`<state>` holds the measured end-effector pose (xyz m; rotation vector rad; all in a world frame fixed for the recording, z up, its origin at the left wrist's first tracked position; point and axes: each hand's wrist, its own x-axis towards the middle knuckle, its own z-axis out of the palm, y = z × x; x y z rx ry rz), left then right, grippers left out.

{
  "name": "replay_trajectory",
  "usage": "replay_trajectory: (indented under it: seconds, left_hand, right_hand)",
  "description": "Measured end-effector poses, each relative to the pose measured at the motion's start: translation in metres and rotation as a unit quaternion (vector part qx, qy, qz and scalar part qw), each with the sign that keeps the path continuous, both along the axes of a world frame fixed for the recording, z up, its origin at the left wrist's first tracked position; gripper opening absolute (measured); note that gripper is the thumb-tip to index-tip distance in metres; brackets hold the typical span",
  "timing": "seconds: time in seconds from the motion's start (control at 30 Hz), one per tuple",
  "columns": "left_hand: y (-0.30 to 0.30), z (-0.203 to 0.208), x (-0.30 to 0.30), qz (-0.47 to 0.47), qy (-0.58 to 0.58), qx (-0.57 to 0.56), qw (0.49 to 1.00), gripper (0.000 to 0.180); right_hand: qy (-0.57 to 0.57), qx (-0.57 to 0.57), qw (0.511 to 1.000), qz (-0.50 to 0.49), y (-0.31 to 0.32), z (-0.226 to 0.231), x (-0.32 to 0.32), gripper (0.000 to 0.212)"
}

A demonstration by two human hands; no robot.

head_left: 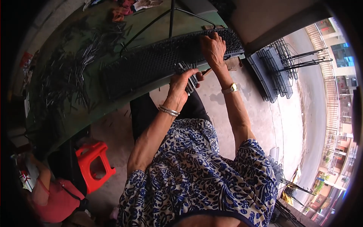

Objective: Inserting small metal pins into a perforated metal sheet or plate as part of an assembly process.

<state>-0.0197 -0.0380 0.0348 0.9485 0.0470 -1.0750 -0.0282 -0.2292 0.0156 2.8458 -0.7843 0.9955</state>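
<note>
In front of me a long black woven-looking panel [151, 60], covered in small holes or loops, lies along the near edge of a green table [94, 112]. My left hand [181, 84] is closed around a bundle of thin dark strips [191, 81] just off the panel's near edge. Over the panel's right part is my right hand [214, 50], its fingers curled and pinched against the surface; whatever they hold is hidden. Thin black metal legs [171, 22] rise from behind the panel.
Loose dark strips [85, 56] are heaped on the table's left. Stacked black racks [270, 72] stand on the floor at right, beside a road. A red plastic stool [94, 164] is at lower left, near a person in a pink top [58, 200]. Coloured cloth [123, 11] lies at the back.
</note>
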Motion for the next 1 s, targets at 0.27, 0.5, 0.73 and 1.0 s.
replay_trajectory:
  seconds: [0.27,0.5,0.73,1.0]
  left_hand:
    - [0.000,-0.002,0.002,0.006,-0.022,0.016,1.000,0.018]
    - [-0.012,-0.008,0.003,-0.045,-0.056,0.034,0.997,0.018]
    - [-0.018,-0.007,0.011,-0.065,-0.056,0.051,0.995,0.020]
    - [-0.028,-0.012,0.012,-0.045,0.123,-0.036,0.991,0.022]
  right_hand:
    - [0.032,0.529,0.811,0.249,0.048,0.050,-0.067,0.022]
    - [0.077,0.577,0.779,0.232,0.034,0.053,-0.073,0.014]
    - [-0.006,0.575,0.789,0.214,0.022,0.047,-0.078,0.010]
    - [-0.196,0.358,0.913,0.017,0.000,0.023,-0.048,0.009]
